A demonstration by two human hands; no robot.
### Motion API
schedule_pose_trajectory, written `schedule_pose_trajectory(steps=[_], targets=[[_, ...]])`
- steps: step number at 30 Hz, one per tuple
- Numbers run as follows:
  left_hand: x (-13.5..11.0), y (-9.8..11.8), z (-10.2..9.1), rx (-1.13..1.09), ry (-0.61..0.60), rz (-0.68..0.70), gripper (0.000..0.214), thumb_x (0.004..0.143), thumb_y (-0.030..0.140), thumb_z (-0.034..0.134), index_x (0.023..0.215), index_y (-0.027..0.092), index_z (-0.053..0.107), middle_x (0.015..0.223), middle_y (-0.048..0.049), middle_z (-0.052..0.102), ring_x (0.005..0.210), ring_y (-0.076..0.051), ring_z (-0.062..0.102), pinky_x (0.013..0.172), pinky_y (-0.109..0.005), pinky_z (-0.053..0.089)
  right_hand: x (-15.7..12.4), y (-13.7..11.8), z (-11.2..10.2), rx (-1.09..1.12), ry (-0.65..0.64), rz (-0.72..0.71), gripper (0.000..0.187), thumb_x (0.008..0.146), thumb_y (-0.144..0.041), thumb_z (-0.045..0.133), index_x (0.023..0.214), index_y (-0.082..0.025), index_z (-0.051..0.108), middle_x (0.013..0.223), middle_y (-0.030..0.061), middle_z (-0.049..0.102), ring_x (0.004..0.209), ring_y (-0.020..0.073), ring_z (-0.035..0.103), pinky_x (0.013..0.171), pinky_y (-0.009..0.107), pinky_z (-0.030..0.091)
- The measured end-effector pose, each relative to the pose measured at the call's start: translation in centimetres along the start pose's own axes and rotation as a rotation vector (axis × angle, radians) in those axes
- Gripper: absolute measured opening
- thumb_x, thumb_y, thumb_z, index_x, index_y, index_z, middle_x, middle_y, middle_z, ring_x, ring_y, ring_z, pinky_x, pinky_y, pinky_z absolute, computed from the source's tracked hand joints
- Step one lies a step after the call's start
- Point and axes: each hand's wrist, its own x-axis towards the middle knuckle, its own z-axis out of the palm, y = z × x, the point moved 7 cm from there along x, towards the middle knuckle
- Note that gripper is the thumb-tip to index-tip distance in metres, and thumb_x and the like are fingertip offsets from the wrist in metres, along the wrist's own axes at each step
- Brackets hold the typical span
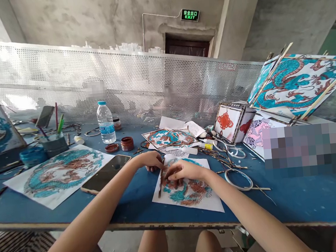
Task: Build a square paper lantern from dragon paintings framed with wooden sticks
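A sheet of white paper with a teal and red-brown dragon painting lies on the blue table in front of me. A thin dark stick lies along the sheet's left edge. My left hand is closed at the upper end of this stick, its fingertips on it and the lower fingers curled under. Over the painting is my right hand, its fingers bent together beside the stick. Whatever its fingertips pinch is hidden from view.
Left of me lie a phone and another dragon painting. Behind stand a water bottle and a red paint jar. Rightward are a framed lantern, loose sticks, a white ring and a large painted panel.
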Motion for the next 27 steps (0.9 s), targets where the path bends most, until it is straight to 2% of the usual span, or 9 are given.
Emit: schedule_pose_trajectory(steps=[4, 7, 15, 21, 27], targets=[[-0.2, 0.2, 0.1, -0.028, -0.012, -0.003, 0.019, 0.058, 0.034, 0.062, 0.061, 0.016, 0.056, 0.046, 0.0004, 0.053, 0.043, -0.013, 0.051, 0.039, -0.023, 0.041, 0.0, 0.4, -2.2, -0.128, 0.179, 0.004, 0.023, 0.071, -0.037, 0.064, 0.083, -0.018, 0.066, 0.070, 0.0016, 0.063, 0.053, 0.0121, 0.058, 0.043, 0.020, 0.041], [-0.6, 0.5, -0.1, -0.070, -0.027, -0.004, 0.015, 0.059, 0.030, 0.058, 0.064, 0.016, 0.057, 0.052, 0.0003, 0.056, 0.046, -0.013, 0.053, 0.040, -0.021, 0.041, -0.1, 0.8, -3.2, -0.207, 0.237, 0.010, 0.020, 0.075, -0.034, 0.060, 0.084, -0.017, 0.065, 0.071, 0.0026, 0.063, 0.053, 0.0120, 0.058, 0.042, 0.020, 0.038], [-2.0, 0.7, -1.8, -0.191, 0.014, -0.006, 0.012, 0.060, 0.026, 0.056, 0.064, 0.015, 0.056, 0.059, -0.0012, 0.062, 0.049, -0.012, 0.057, 0.046, -0.020, 0.045, -0.2, 0.7, -3.2, -0.235, 0.221, 0.023, 0.023, 0.077, -0.035, 0.058, 0.088, -0.016, 0.064, 0.077, 0.0045, 0.064, 0.056, 0.0121, 0.058, 0.044, 0.020, 0.039], [-1.3, 0.9, -1.2, -0.248, 0.075, -0.029, 0.012, 0.061, 0.021, 0.054, 0.072, 0.015, 0.053, 0.054, 0.0007, 0.058, 0.050, -0.014, 0.059, 0.045, -0.021, 0.046, -0.2, 0.8, -3.2, -0.256, 0.218, 0.035, 0.021, 0.078, -0.032, 0.058, 0.089, -0.016, 0.064, 0.078, 0.0048, 0.063, 0.058, 0.0124, 0.058, 0.046, 0.021, 0.039], [-0.1, 0.9, -1.2, -0.147, 0.263, -0.021, 0.028, 0.063, 0.019, 0.055, 0.090, 0.014, 0.050, 0.051, 0.0035, 0.051, 0.044, -0.014, 0.052, 0.036, -0.021, 0.040, -0.1, 0.8, -3.3, -0.279, 0.196, 0.001, 0.022, 0.079, -0.035, 0.057, 0.091, -0.018, 0.064, 0.085, 0.0050, 0.064, 0.057, 0.0118, 0.057, 0.047, 0.021, 0.039]])
